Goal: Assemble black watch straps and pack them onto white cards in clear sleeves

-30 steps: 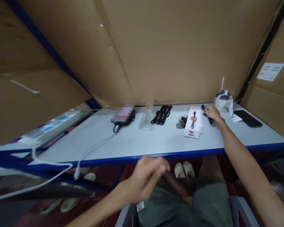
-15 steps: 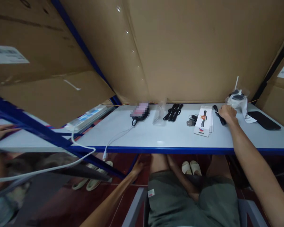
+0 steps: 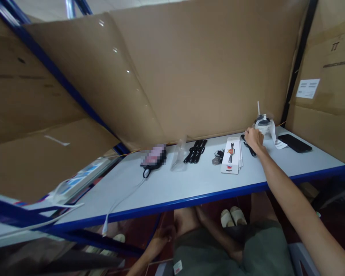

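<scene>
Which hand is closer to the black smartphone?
Right. The right hand is at the table, left of the black smartphone; the left hand is farther left, below the table's edge.

The pale tabletop (image 3: pixel 166 188) (edged in blue) carries black tools (image 3: pixel 195 151), a clear bag (image 3: pixel 178 161), white packages (image 3: pixel 226 156) and a black slab (image 3: pixel 295 143).

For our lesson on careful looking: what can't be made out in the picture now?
All in the head view:
Right hand: its back hides whether it grips the black tool.
Left hand: blur and shadow hide whether it holds anything.
Pink-and-black item: pixelation hides its top.
Lower white packs: fronts covered by top pack.
</scene>
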The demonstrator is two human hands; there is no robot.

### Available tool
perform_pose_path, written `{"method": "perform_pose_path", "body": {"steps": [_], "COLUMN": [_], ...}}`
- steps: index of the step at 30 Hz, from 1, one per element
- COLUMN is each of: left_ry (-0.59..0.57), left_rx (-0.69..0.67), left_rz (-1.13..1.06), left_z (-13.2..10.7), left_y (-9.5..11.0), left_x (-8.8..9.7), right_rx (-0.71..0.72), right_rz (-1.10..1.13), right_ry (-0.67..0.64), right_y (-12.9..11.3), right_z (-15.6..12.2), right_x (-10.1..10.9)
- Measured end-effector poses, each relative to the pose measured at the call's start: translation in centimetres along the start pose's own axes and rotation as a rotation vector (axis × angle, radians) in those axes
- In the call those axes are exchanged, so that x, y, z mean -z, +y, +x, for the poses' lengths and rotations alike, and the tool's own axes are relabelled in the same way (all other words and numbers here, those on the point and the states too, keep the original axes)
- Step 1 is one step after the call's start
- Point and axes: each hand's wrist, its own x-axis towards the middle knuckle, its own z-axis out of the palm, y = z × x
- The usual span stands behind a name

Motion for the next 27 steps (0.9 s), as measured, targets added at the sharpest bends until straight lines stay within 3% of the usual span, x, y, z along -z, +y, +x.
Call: {"method": "perform_pose_path", "body": {"steps": [2,5,8,11,15,18,21,23,27], "left_ry": [-0.058,-0.238,-0.227,-0.08,0.204,0.231,0.19,0.249,0.348], "left_rx": [-0.09,-0.293,-0.448,-0.528,-0.458,-0.418,-0.392,-0.379,-0.225], "left_rz": [0.183,0.271,0.356,0.46,0.486,0.52,0.593,0.649,0.723], "left_z": [-2.0,-4.9,-5.8,-3.0,4.8,9.9,12.4,13.5,16.6], "left_y": [3.5,11.1,18.4,23.0,25.9,27.6,29.5,30.4,31.0], "left_x": [0.1,0.4,1.1,2.4,4.1,4.0,3.2,3.2,4.9], "right_rx": [0.007,0.01,0.018,0.046,0.094,0.123,0.158,0.214,0.391], "right_rz": [0.011,0.02,0.029,0.033,0.033,0.018,-0.016,-0.036,-0.045], "right_ry": [0.026,0.058,0.058,0.026,-0.019,-0.082,-0.165,-0.205,-0.216], "right_y": [-0.1,-0.3,-0.4,-0.4,-0.7,-1.2,-1.8,-2.5,-4.4], "right_z": [-0.1,-0.3,-0.4,-0.5,-0.7,-0.9,-1.5,-2.2,-4.3], "right_x": [0.2,0.3,0.5,0.6,0.6,0.5,0.3,0.1,-0.5]}}
